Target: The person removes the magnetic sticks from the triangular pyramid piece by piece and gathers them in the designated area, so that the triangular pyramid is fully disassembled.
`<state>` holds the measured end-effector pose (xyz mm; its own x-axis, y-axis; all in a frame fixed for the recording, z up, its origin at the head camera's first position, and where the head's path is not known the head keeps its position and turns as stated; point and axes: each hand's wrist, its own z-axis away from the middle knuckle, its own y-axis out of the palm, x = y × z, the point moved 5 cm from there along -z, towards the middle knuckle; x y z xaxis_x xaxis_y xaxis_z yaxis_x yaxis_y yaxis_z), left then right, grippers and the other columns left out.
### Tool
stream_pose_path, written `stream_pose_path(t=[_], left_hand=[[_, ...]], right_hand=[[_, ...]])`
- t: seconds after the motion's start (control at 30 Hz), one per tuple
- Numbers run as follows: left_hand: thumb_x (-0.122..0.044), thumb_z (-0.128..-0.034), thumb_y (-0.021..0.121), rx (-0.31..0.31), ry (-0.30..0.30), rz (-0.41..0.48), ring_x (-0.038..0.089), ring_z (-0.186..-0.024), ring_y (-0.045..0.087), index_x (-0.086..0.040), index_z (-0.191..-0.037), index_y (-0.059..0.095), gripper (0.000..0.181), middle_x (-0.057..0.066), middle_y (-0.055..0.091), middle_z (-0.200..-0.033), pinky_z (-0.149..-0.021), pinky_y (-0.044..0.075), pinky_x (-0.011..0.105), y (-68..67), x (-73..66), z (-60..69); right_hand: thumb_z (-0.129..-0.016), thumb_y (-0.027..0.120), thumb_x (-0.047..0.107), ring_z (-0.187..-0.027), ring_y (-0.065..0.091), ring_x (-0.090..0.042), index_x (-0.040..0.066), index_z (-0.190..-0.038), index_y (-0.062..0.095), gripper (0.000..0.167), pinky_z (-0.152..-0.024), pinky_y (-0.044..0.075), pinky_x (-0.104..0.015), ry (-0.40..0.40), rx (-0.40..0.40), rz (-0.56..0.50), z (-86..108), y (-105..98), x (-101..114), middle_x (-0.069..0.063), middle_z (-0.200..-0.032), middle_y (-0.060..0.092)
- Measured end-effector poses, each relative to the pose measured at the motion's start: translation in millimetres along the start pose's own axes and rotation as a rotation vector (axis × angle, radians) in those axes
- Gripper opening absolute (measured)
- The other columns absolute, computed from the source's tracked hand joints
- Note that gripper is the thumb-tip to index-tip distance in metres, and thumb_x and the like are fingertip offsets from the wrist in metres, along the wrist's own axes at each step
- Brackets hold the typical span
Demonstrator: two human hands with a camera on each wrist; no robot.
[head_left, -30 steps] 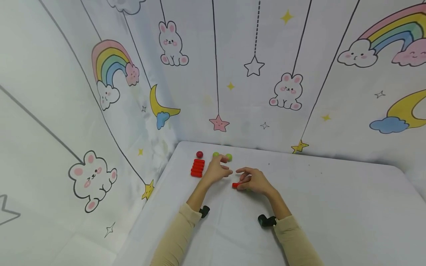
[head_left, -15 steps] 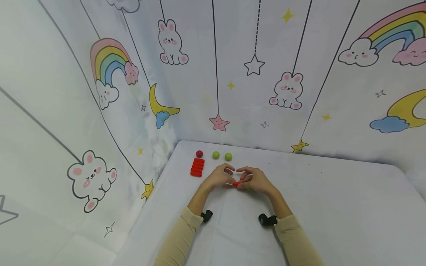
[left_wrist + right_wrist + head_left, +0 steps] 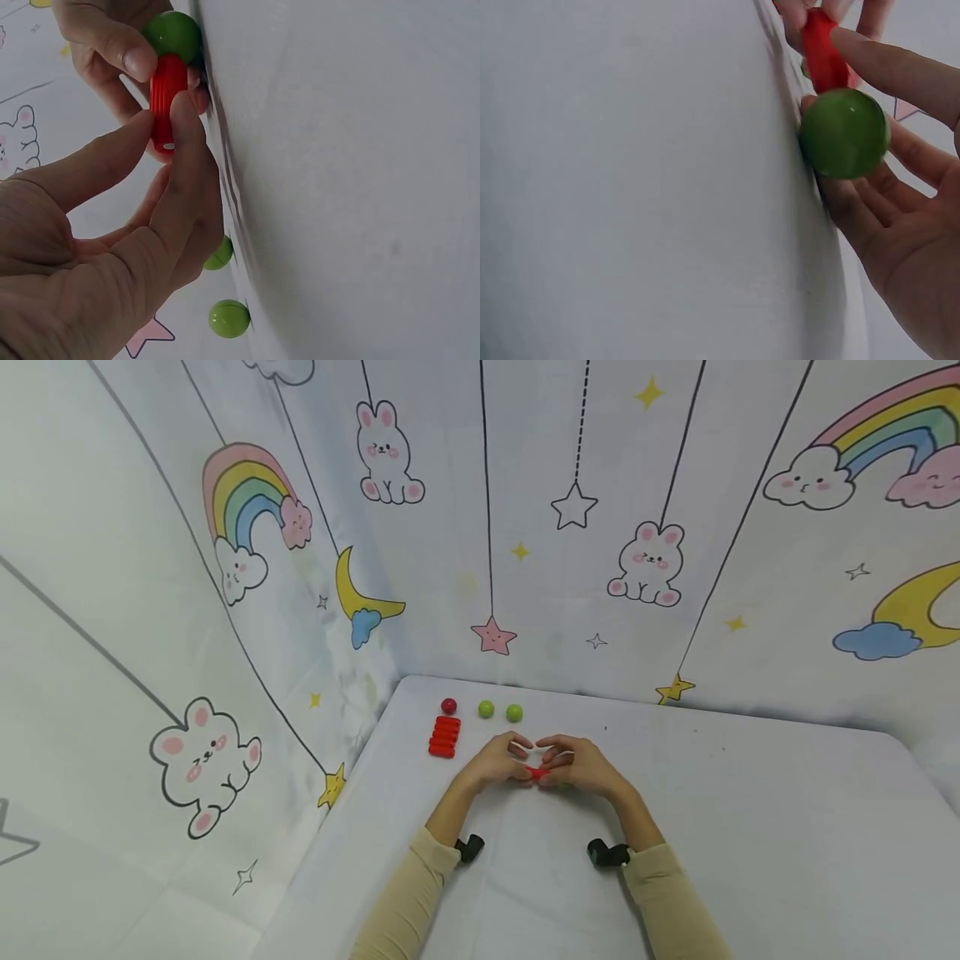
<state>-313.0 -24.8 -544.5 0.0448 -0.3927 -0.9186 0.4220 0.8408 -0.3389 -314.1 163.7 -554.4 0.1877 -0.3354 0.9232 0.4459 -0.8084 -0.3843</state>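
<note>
My left hand (image 3: pixel 498 762) and right hand (image 3: pixel 588 766) meet over the white table. Between them is a short red ridged rod (image 3: pixel 166 101). The left thumb and a finger pinch one end of it, while the right thumb and fingers grip it farther along. At the rod's right-hand end a green ball (image 3: pixel 845 133) touches it, low against the tabletop. From the head view the right hand mostly hides this ball, and fingertips cover both ends of the rod.
Several red rods (image 3: pixel 444 737) lie side by side left of the hands. Behind them sits a red ball (image 3: pixel 448 706), with two green balls (image 3: pixel 486 709) (image 3: pixel 513 713) to its right. A patterned curtain (image 3: pixel 450 527) rises at the table's (image 3: pixel 750 810) back and left.
My left hand has come from beside the green balls toward the right and nearer, and now pinches the red rod's free end. The right hand stays nearly in place, holding the rod.
</note>
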Motion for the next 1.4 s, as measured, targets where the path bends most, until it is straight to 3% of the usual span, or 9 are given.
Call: stream_pose_path(t=[0.33,0.6,0.87,1.03,1.4], left_hand=[[0.003,-0.0846,0.078,-0.011,0.012,-0.041,0.022,-0.096,0.065,-0.001,-0.132,0.064,0.049,0.018,0.068,-0.121,-0.081,0.056,0.033,-8.1,1.0,-3.8],[0.005,-0.0861,0.076,-0.007,-0.008,-0.029,0.024,-0.099,0.066,0.000,-0.136,0.060,0.053,0.022,0.066,-0.127,-0.086,0.058,0.037,-12.8,-2.6,-0.7],[-0.002,-0.0876,0.078,0.038,0.008,-0.036,0.023,-0.095,0.067,-0.002,-0.136,0.062,0.051,0.019,0.068,-0.123,-0.084,0.057,0.036,-13.4,-0.7,-0.2],[-0.003,-0.0868,0.080,0.016,0.010,-0.042,0.023,-0.097,0.066,-0.002,-0.135,0.062,0.052,0.020,0.068,-0.124,-0.083,0.057,0.036,-14.5,0.6,0.0],[-0.007,-0.0851,0.085,-0.024,-0.007,-0.065,0.024,-0.100,0.064,-0.006,-0.133,0.066,0.052,0.016,0.068,-0.122,-0.083,0.055,0.035,-18.9,2.7,-0.6]], right_hand=[[-0.083,0.088,0.009,-0.109,0.071,-0.040,-0.002,-0.141,0.058,0.066,-0.093,0.057,-0.052,0.034,-0.008,0.058,12.9,-28.2,-4.9,-0.024,-0.119,0.068],[-0.083,0.089,0.009,-0.107,0.073,-0.034,-0.002,-0.141,0.059,0.066,-0.085,0.058,-0.032,0.035,0.018,0.012,9.1,-24.5,-5.9,-0.023,-0.119,0.069],[-0.081,0.089,0.008,-0.106,0.073,-0.031,0.000,-0.140,0.061,0.065,-0.077,0.062,-0.034,0.063,0.025,-0.013,5.5,-12.6,-2.9,-0.022,-0.119,0.069],[-0.079,0.090,0.007,-0.102,0.074,-0.028,-0.001,-0.139,0.061,0.067,-0.075,0.062,-0.034,0.080,-0.001,-0.024,4.8,-11.6,-4.5,-0.023,-0.117,0.069],[-0.078,0.093,0.014,-0.100,0.074,-0.024,0.001,-0.137,0.063,0.067,-0.075,0.059,-0.030,0.135,-0.048,0.080,3.5,-12.1,-2.0,-0.015,-0.114,0.071]])
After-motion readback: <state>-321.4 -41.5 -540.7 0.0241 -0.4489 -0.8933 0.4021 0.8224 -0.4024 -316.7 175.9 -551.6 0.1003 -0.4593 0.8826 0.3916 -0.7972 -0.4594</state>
